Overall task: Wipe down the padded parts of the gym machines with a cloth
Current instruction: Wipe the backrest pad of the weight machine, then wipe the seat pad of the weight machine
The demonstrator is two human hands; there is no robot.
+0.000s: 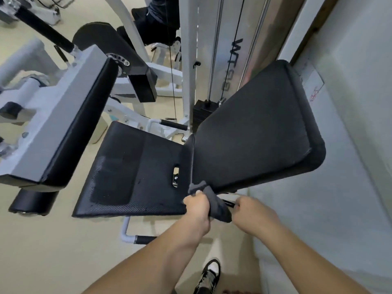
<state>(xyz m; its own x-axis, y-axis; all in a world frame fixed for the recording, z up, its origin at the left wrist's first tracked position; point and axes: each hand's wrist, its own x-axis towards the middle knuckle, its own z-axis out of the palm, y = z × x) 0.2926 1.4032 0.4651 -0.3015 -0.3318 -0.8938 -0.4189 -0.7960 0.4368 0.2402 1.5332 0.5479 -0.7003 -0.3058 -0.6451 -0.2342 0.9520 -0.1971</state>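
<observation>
One cloth (220, 209), clenched in left hand (198, 209) fingers (197, 193)

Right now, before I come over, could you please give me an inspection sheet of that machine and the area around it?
Surface: black seat pad and tilted back pad, nothing lying on either.
Job's things: dark grey cloth at the back pad's lower corner, beside the seat joint.
Clutter: nothing seen.
Hands: left hand grips the cloth; right hand has its fingers curled round a black handle below the back pad.
Cables: a black cable runs down behind the seat; another drops to the weight stack.
Surroundings: beige floor, pale wall on the right, padded arm on the left, a shoe below.
</observation>
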